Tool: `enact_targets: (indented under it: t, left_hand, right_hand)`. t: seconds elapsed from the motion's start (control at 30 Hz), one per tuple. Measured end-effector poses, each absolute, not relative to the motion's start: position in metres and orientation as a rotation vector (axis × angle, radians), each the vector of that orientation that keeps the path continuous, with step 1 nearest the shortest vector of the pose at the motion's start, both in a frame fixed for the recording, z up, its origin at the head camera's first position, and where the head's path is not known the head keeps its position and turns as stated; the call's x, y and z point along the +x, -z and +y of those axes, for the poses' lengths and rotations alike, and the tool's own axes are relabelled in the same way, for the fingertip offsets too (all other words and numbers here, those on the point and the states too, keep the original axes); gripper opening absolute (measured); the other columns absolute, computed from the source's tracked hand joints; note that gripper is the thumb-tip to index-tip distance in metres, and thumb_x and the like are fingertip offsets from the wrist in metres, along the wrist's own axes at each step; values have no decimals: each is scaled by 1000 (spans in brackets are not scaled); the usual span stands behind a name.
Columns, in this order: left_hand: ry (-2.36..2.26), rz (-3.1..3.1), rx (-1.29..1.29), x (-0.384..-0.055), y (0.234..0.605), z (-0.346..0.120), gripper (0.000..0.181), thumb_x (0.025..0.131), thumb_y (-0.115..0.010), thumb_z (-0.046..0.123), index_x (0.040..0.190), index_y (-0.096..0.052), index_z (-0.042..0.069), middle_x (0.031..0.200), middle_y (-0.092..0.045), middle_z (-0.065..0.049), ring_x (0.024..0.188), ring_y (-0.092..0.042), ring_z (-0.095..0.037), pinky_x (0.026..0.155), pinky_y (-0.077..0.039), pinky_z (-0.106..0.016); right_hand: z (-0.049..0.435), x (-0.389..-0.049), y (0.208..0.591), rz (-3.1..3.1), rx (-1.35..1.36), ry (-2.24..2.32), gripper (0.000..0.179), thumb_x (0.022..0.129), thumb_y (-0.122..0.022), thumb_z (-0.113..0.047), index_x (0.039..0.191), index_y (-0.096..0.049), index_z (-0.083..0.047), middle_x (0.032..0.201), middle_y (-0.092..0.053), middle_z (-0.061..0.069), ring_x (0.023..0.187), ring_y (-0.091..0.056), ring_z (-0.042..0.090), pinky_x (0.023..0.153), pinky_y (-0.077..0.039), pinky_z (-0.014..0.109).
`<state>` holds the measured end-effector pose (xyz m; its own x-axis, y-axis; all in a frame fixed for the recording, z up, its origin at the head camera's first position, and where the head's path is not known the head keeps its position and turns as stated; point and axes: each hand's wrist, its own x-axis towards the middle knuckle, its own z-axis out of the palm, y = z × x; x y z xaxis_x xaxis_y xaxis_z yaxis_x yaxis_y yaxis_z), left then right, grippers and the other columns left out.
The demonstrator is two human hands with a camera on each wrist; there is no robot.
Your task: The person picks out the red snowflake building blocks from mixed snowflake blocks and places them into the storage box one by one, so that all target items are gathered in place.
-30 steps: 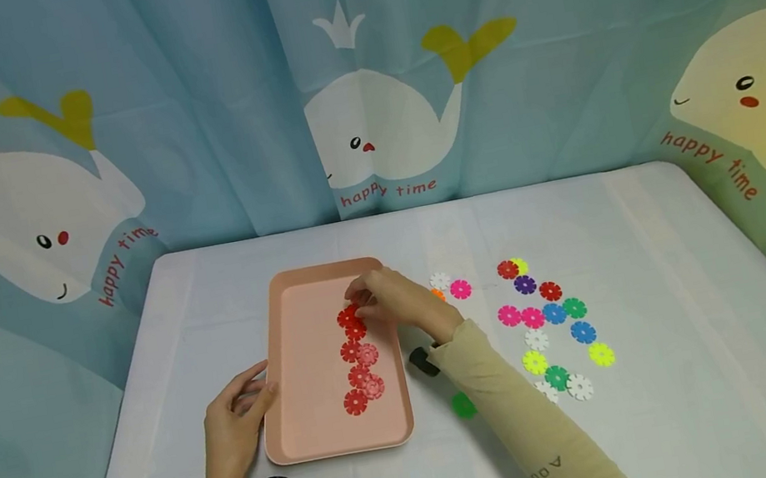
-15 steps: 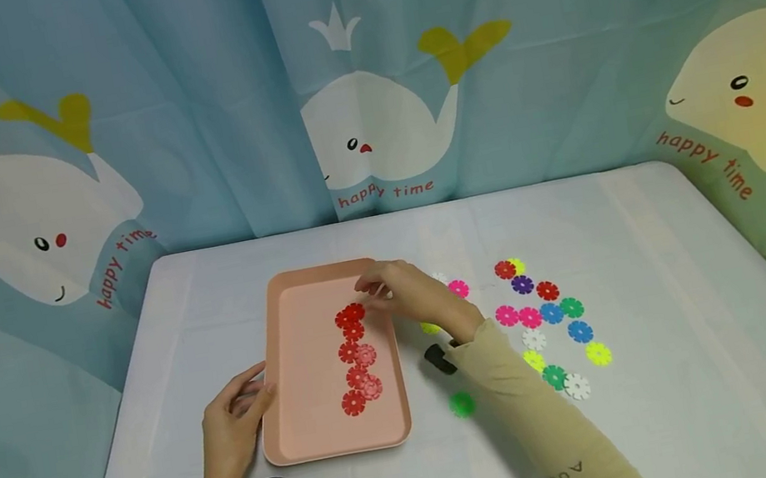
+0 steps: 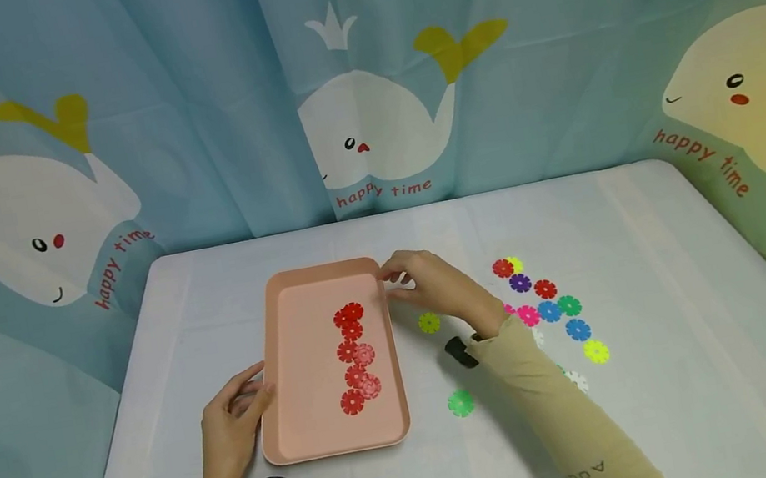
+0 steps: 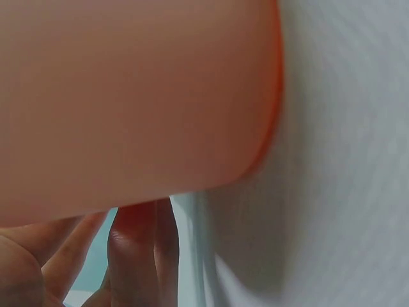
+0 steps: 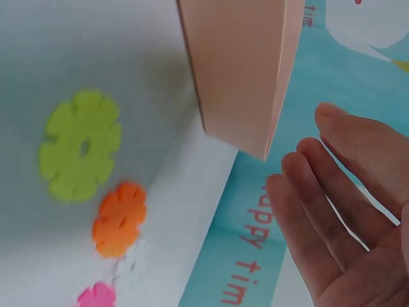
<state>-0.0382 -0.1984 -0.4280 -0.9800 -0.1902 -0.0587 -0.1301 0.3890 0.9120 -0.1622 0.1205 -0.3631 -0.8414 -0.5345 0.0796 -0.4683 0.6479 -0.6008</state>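
A pink rectangular tray lies on the white table, with several red and pinkish-red notched plastic discs in an uneven column along its right half. At the tray's left edge is my left hand, its thumb lapping the rim and its other fingers against the outer wall. The left wrist view shows those fingers meeting the tray wall, their tips hidden. Beside the tray's far right corner hovers my right hand. Its fingers are loosely bent and hold nothing in the right wrist view.
Right of the tray lie a yellow-green disc and a green disc. Farther right, several discs are scattered, among them a purple one and a blue one. An orange disc shows in the right wrist view.
My right hand has withdrawn from the topmost red discs to the right, past the tray's edge. The yellow-green disc has come into sight. My left hand stays at the tray.
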Motion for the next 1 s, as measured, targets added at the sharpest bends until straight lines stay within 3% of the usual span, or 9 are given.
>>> enact_targets:
  t: [1.0]
  left_hand:
    - [1664,-2573,293,-37,429,-198,37,92,-72,12,128,-67,7,108,-69,-18,83,-62,5,73,-49,-10]
  right_hand:
    - [193,-160,376,2835,-636,934,27,89,-73,-4,115,-69,3,113,-68,15,102,-63,32,92,-53,47]
